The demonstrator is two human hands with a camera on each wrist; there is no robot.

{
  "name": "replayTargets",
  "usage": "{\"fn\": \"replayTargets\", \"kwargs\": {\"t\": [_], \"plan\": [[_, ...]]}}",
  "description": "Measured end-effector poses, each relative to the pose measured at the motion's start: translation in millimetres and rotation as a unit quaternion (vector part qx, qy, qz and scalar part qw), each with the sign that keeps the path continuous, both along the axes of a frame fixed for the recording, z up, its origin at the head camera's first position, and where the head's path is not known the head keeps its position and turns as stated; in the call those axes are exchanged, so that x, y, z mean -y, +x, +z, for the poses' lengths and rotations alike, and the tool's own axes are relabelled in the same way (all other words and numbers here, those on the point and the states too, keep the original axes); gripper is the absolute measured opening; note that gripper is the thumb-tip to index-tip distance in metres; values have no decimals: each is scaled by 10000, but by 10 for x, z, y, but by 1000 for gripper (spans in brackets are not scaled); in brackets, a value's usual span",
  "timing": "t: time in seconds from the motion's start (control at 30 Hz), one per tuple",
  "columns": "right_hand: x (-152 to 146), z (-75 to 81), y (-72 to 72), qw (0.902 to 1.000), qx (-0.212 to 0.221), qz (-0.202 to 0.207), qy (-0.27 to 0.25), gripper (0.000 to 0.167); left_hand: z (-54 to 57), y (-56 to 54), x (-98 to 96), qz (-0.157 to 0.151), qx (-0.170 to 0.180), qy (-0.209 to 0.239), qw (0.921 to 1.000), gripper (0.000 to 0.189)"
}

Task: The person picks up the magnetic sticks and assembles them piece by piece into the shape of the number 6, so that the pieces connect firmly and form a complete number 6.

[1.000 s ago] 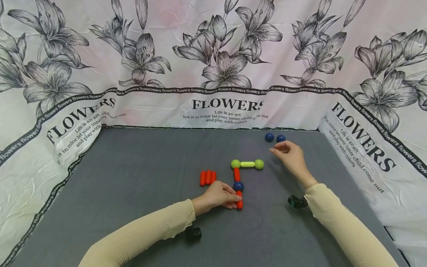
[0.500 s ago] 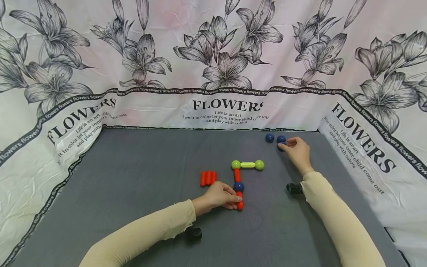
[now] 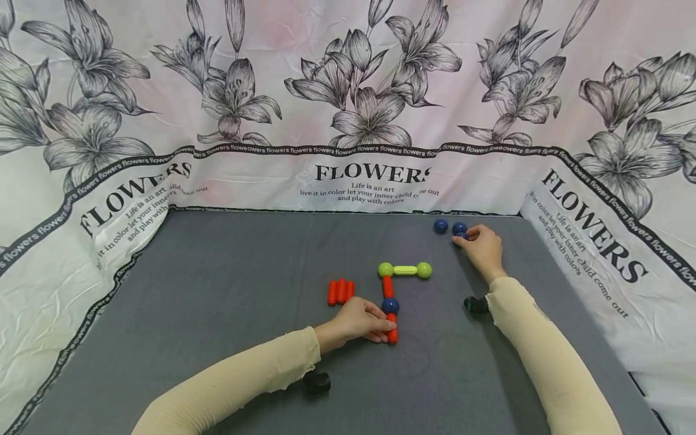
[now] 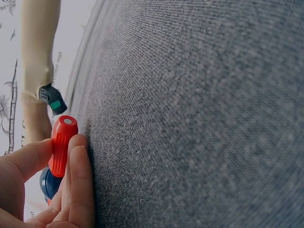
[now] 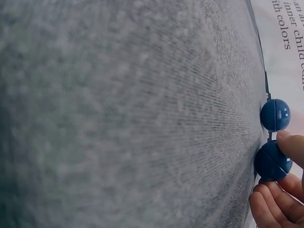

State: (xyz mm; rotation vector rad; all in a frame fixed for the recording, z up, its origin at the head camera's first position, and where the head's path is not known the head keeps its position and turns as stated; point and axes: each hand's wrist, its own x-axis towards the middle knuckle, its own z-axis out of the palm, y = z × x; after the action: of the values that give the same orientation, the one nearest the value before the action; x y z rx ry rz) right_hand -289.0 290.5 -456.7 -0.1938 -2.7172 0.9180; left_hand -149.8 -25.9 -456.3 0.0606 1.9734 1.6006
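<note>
Grey table [image 3: 244,254]: seen across the lower frame.
Left hand [image 3: 354,319]: red rod [image 4: 60,149] pinched, lower centre; blue ball [image 3: 390,306] joined above.
Right hand [image 3: 484,249]: second blue ball [image 5: 272,162] pinched, right of centre.
Red rods [image 3: 341,292]: three laid side by side, near centre.
Other balls [image 3: 441,226]: two seen by the table's far edge.

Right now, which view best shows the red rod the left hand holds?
The left wrist view: the rod looms large, its ridges and end plain. In the head view it's small, partly covered by the left hand; the right wrist view misses it.
</note>
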Motion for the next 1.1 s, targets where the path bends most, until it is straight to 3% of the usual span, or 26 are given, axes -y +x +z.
{"fn": "replayTargets", "kwargs": {"t": [0.2,0.43,0.7,0.93,1.1], "plan": [[5,8,50,10000,-67,-11,-25,43,4,11,1,-15,-45,-3,10000,17],[99,113,219,9998,26,84,-164,45,-12,13,-7,12,-22,-69,10000,17],[366,333,496,9933,541,887,-498,45,5,21,-10,36,-8,-64,10000,18],[670,508,797,9700,1315,1818,-939,43,7,6,-10,45,135,-43,9999,16],[818,539,1023,9345,1801,2732,-1403,37,35,0,-1,1,89,-37,10000,16]]}}
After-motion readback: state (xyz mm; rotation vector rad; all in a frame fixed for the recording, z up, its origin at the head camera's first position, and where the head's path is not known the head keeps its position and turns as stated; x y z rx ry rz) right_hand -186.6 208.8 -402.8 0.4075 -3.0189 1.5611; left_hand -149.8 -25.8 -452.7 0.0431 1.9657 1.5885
